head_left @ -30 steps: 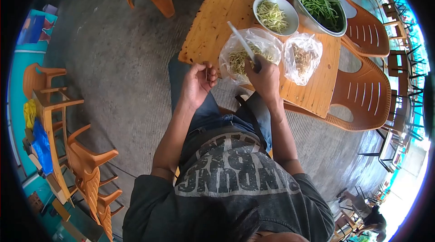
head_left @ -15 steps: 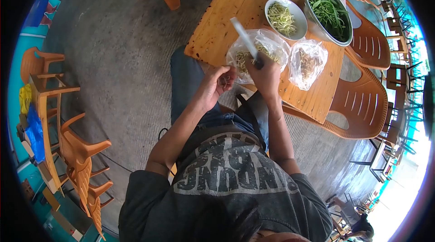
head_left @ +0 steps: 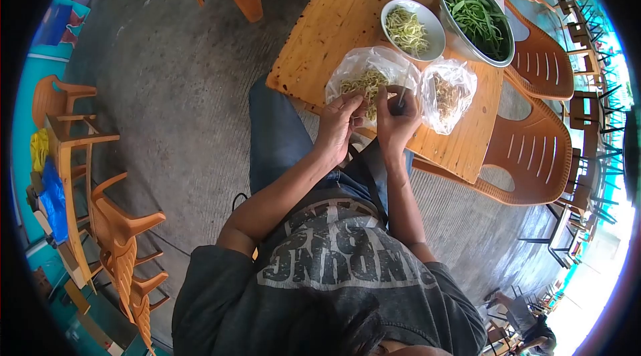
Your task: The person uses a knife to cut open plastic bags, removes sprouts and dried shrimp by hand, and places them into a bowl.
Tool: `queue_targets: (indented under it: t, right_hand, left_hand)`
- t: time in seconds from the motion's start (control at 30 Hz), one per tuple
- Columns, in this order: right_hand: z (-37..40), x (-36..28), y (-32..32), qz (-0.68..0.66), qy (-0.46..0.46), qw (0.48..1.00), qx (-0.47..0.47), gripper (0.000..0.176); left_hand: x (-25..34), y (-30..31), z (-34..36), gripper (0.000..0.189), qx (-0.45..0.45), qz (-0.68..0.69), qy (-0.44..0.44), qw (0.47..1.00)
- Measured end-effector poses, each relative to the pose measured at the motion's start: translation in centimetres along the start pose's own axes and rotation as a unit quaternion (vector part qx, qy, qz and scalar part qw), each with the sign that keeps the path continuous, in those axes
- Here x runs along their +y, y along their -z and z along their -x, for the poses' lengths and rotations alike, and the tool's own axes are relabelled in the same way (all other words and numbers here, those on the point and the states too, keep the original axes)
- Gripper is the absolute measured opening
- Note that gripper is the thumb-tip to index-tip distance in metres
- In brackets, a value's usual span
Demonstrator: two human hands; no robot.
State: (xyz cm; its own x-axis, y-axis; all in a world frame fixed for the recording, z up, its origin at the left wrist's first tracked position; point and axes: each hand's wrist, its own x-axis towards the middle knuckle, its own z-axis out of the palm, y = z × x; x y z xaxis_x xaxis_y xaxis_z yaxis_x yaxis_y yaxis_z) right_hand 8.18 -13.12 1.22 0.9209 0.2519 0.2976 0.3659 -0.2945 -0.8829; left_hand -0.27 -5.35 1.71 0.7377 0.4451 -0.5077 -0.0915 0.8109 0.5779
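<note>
My left hand [head_left: 340,122] is closed, fingertips pinched at the near edge of an open plastic bag of bean sprouts [head_left: 364,84]. Thin sprouts seem to be in its fingers, though the fingers mostly cover them. Close beside it, my right hand [head_left: 398,119] grips a knife [head_left: 399,104] by its dark handle, the narrow blade pointing away from me. A second plastic bag [head_left: 461,109] with pale brownish scraps lies to the right. Behind the bags, a white bowl [head_left: 437,36] holds more sprouts.
A metal bowl [head_left: 461,34] of green leaves stands at the table's right side. The wooden table [head_left: 314,42] has its corner by my knees. Orange plastic chairs [head_left: 534,159] stand along the right; others are at left and far side. Another person [head_left: 534,332] is at lower right.
My right hand has turned the knife from pointing up-left to pointing away, and moved slightly nearer to me. My left hand has shifted right, so both hands are now close together.
</note>
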Motion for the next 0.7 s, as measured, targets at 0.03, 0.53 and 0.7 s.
queue_targets:
  t: [0.03, 0.53, 0.7]
  right_hand:
    - [0.0, -0.3, 0.3, 0.05, 0.026, 0.998, 0.002, 0.015]
    - [-1.2, -0.6, 2.1, -0.343, -0.297, 0.889, -0.054, 0.015]
    - [0.8, -0.8, 1.1, -0.404, -0.358, 0.836, -0.096, 0.017]
  left_hand:
    - [-0.1, 0.3, 0.1, 0.02, 0.004, 0.001, 0.0, 1.0]
    - [-1.1, -0.6, 0.1, 0.02, -0.009, -0.047, -0.011, 0.999]
    - [-0.2, -1.4, -0.7, 0.02, -0.02, -0.076, -0.087, 0.993]
